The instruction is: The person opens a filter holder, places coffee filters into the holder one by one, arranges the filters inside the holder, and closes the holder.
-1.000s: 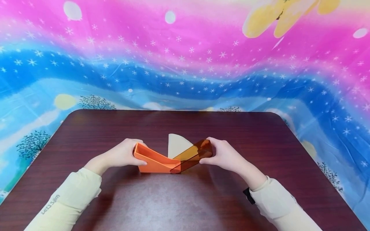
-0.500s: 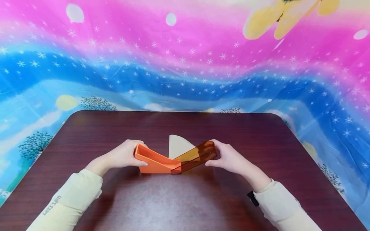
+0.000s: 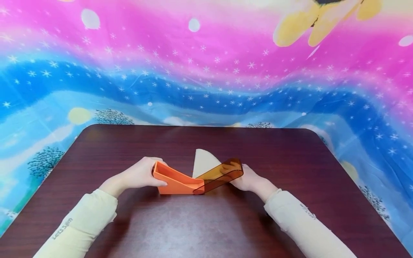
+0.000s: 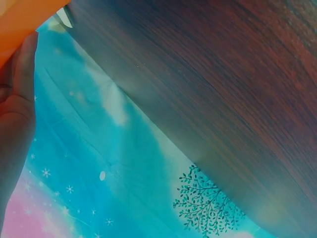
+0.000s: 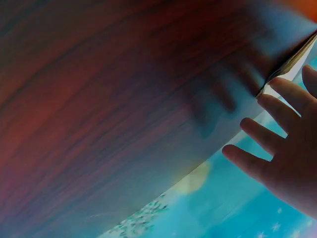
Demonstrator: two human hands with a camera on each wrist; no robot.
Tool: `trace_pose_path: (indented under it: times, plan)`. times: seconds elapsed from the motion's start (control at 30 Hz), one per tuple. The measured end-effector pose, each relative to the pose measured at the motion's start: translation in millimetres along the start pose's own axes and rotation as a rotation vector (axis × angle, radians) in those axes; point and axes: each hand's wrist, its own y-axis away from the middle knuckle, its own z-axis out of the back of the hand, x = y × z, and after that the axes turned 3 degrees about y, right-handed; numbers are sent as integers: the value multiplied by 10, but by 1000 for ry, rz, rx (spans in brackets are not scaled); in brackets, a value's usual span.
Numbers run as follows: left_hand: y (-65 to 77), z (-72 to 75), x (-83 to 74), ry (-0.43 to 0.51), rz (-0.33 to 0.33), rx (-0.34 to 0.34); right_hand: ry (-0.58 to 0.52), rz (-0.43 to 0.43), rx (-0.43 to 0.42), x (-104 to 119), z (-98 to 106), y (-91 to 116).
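Note:
My left hand (image 3: 142, 173) grips the raised left end of an orange box (image 3: 180, 186), thumb across its near side. A see-through brown lid (image 3: 222, 176), joined at the box's low right end, is swung out to the right and tilts upward. Behind the lid lies a cream fan-shaped stack of paper, like cone coffee filters (image 3: 204, 163). My right hand (image 3: 246, 181) is behind the lid's raised end, its fingers showing through the brown plastic. In the right wrist view its fingers (image 5: 252, 136) are straight and spread, with the fingertips right by the stack's edge.
A dark wood-grain table (image 3: 274, 150) with rounded far corners carries everything. Beyond its edges hangs a cloth backdrop (image 3: 206, 71) in pink and blue with snowflakes and trees.
My right hand has let go of the lid's right end and moved behind it, toward the filters. The lid stays swung out. My left hand keeps its hold on the box.

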Motion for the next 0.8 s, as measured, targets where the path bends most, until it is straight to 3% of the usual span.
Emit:
trace_pose_path:
  times: [0.17,0.33,0.47,0.63,0.8]
  plan:
    - [7,12,-11,-6,16,-6,45,-198,70,-165,34,30]
    - [17,18,-8,6,23,-12,57,-315,128,-335,62,27]
    - [-5,11,-9,15,15,-27,25,-413,114,-394,41,-28]
    - [-39,-10,-10,34,-1,-34,65,-563,72,-409,2,-144]
    - [-45,-38,-8,38,4,-40,-101,-765,134,-495,16,-180]
